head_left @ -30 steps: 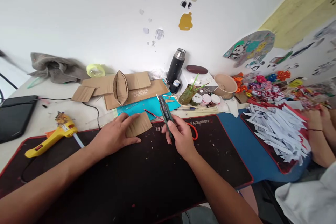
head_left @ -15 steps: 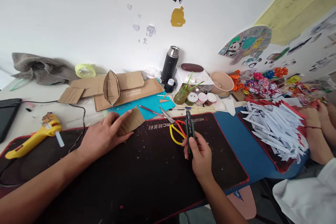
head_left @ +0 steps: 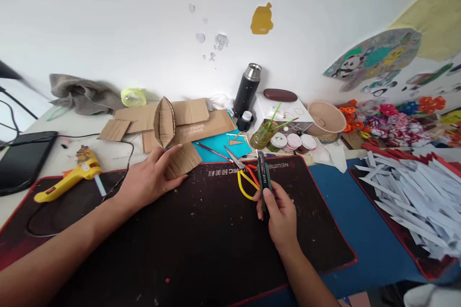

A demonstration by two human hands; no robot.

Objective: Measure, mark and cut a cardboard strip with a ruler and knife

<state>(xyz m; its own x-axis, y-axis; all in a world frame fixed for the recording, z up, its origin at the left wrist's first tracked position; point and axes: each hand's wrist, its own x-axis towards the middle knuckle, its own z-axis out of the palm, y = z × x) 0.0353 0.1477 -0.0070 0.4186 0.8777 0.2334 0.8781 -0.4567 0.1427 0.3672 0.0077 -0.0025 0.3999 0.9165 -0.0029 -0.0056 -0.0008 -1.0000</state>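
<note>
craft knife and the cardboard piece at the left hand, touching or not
Apart: the head view shows the craft knife in the right hand, clear of the cardboard piece at the left hand, with mat showing between.

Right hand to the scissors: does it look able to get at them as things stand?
Probably yes: the right hand is close beside the scissors, and their yellow handle loop shows largely uncovered. But that hand holds a utility knife, which would likely need putting down first.

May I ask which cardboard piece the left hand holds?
The small front piece, held in the left hand; the other pieces sit farther back.
</note>
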